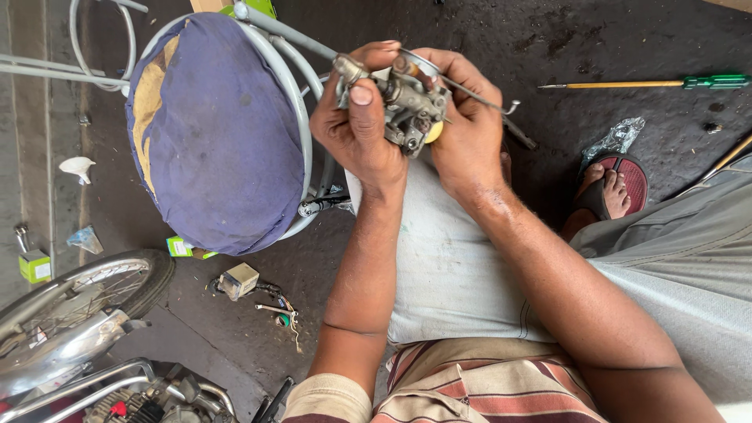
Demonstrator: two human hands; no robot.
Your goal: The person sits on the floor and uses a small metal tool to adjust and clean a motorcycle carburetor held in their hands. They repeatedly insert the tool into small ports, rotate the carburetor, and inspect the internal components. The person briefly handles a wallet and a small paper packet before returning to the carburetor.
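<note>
Head view looks down on two bare hands clasped around one small metal engine part — a carburetor, grey and greasy, with a yellow bit showing at its lower edge. It sits up in the air above the person's lap, over a pale cloth spread across the knees. The left hand wraps it from the left side, thumb pressed flat on its front face and the other fingers curled behind. The right hand closes on it from the right, fingers bent over the top; the fingertips are hidden behind the part, so I cannot tell just what they pinch. One thin wire runs out from between the hands toward the right.

Just beside the left hand stands one round stool with a blue cushion, torn to yellow along one edge, in a grey tube frame. On the dark floor lie one long screwdriver with a green handle, well apart from the hands, and one crumpled plastic wrapper near one foot in a red sandal. Lower left shows one motorcycle wheel with its chrome fender, two small green boxes — one by the stool — and one small grey box with loose wires.
</note>
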